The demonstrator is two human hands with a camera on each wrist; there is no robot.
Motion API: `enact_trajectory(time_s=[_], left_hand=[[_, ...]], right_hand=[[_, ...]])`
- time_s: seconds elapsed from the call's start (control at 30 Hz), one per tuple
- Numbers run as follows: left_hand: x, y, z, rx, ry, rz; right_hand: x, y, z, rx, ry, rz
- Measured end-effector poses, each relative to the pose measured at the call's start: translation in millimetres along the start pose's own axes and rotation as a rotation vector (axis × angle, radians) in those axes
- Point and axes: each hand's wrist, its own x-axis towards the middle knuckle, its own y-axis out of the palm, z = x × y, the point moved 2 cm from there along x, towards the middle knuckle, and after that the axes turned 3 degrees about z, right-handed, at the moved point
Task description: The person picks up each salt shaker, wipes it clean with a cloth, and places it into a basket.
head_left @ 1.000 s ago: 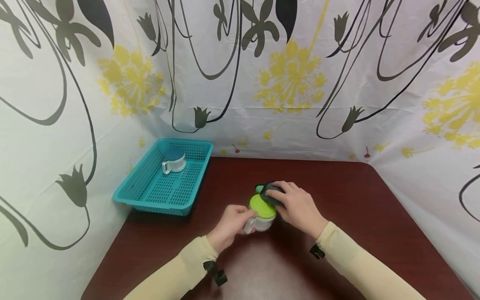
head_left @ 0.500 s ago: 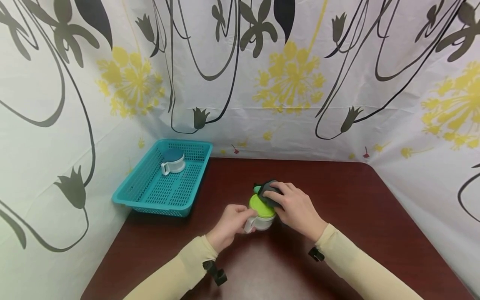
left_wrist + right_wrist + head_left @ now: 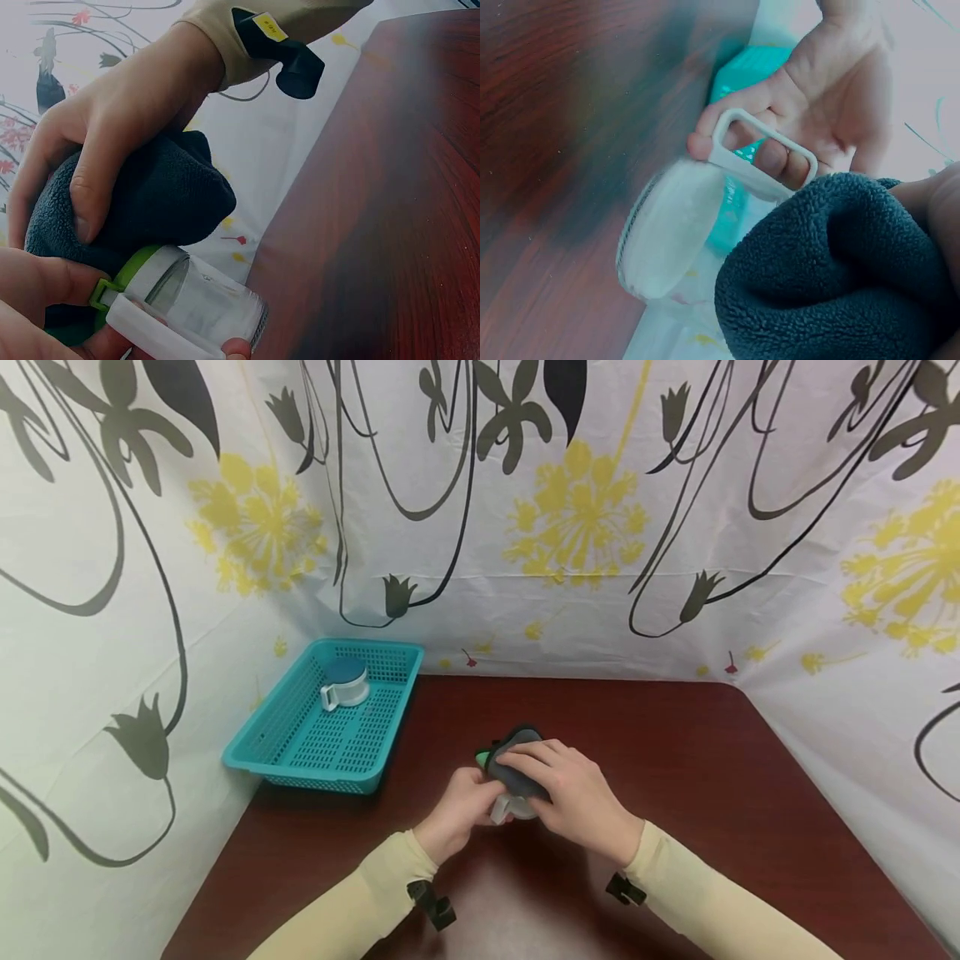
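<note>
A small glass jar [image 3: 214,300] with a green lid and a white handle is held at the middle of the table by my left hand [image 3: 459,806], whose fingers grip the handle [image 3: 759,182]. A dark grey-blue fluffy cloth [image 3: 516,770] covers the jar's lid in the head view, with a bit of lighter green showing at its left end. My right hand [image 3: 576,795] grips the bunched cloth from above, pressing it over the lid. The left wrist view shows the green lid's edge [image 3: 135,274] just under the cloth.
A turquoise perforated basket [image 3: 303,772] stands at the table's back left. Inside it sits a similar jar [image 3: 351,692] with a blue lid and white handle. Behind the dark red table [image 3: 660,735] hangs a flower-patterned white curtain [image 3: 480,610].
My right hand has moved left with the cloth, from the lid's far right edge to right across it, hiding the lid in the head view. The left hand holds the jar almost still.
</note>
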Motion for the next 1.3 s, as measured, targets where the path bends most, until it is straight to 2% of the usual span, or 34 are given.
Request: enact_trajectory(time_s=[0.23,0.6,0.77,0.87,1.03,1.3], left_hand=[[-1.2,1.9,1.6,-0.003,-0.013,0.003],[-1.7,3.7,3.0,-0.013,0.009,0.024],[-1.3,3.6,2.9,-0.011,0.007,0.015],[-1.1,3.5,3.4,-0.01,0.006,0.01],[-1.8,3.5,4.6,-0.014,0.02,0.005],[-2.6,1.7,2.9,-0.011,0.009,0.009]], right_hand=[[-1,-0.9,3,-0.01,0.014,0.03],[-5,4.5,-2,-0.128,0.033,0.049],[-7,6.1,-10,-0.164,0.042,0.051],[-9,8.0,-20,-0.183,0.081,0.06],[-11,9.4,-34,-0.157,0.148,0.055],[-10,10.6,-33,-0.121,0.133,0.049]])
